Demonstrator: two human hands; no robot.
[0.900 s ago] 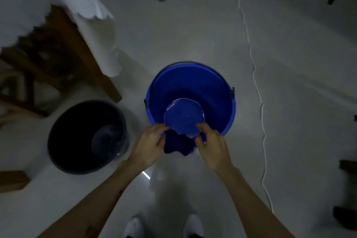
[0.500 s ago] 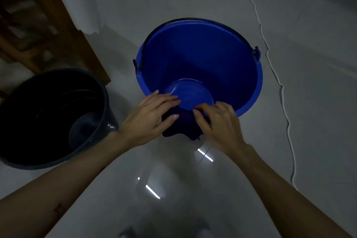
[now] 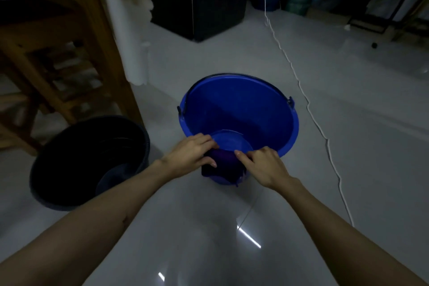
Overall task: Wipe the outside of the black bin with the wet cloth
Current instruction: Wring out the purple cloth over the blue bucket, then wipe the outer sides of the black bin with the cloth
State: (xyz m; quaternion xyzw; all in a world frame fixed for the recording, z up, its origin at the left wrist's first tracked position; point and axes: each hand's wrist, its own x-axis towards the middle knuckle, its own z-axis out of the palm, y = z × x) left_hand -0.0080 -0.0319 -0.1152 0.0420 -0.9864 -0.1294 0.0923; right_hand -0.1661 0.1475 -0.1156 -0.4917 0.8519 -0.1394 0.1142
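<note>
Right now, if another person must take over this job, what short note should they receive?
Left hand: closed on the dark cloth.
Right hand: fingers on the same cloth.
The cloth is held over the near rim of the blue bucket, on the floor in front.
The black bin stands on the floor to the left, beside the wooden table leg, untouched.
Done: cloth in hand at the bucket.
Left: bring the cloth to the bin and wipe its whole outside.
</note>
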